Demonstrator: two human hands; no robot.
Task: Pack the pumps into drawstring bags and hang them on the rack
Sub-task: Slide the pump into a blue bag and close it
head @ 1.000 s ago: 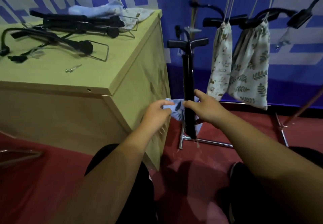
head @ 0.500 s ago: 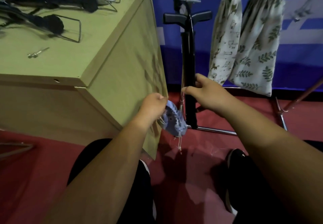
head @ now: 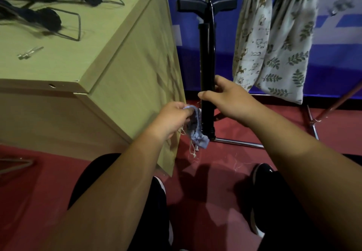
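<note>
Head view: right hand point(head: 229, 101) grasps the stiff pump point(head: 207, 54) low on its barrel, a sound hold; left hand point(head: 172, 121) pinches the limp bag point(head: 197, 137), seemingly bunched near its mouth.

No text, label or number can be read anywhere.

The right grip point(head: 227, 101) curls round the lower barrel of an upright black pump point(head: 206, 64), its T-handle at the top. Just to the left, the left grip point(head: 172, 121) pinches a bunched blue drawstring bag point(head: 197, 135) against the pump's lower end — cords dangling. Behind, two printed bags point(head: 286, 54) hang side by side from the rack point(head: 239, 143). More pumps point(head: 49, 17) lie on the worktop point(head: 78, 58) at left.
</note>
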